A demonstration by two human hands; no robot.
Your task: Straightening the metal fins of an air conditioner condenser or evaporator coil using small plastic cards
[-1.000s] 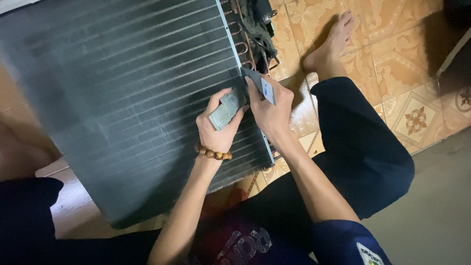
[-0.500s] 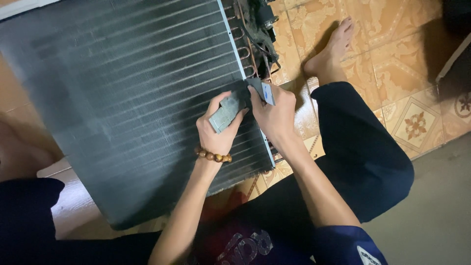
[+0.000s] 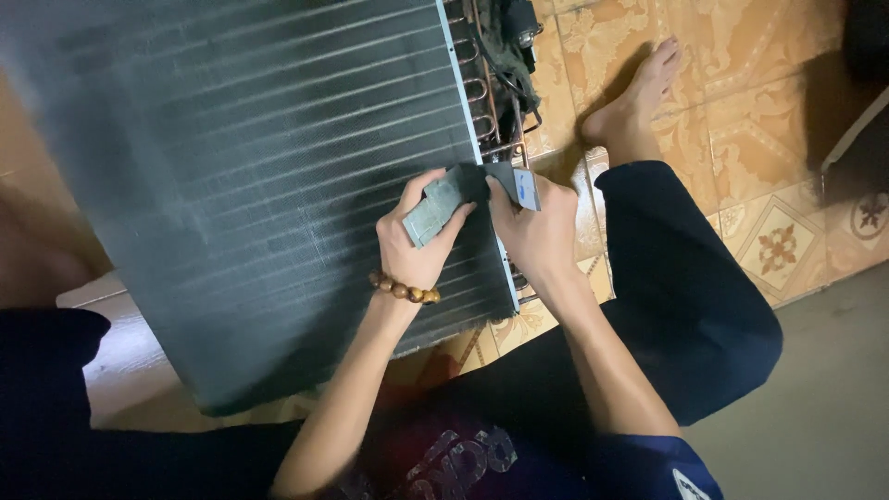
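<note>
Fingers of our left hand [image 3: 412, 245] and right hand [image 3: 537, 231] pinch a small grey fin comb [image 3: 433, 206] flat against the finned coil [image 3: 278, 167] propped on the tiled floor [image 3: 741, 139].

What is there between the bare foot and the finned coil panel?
In the head view, copper tube bends and a dark wire bundle at the panel's right edge, then bare patterned floor tile up to the foot.
</note>
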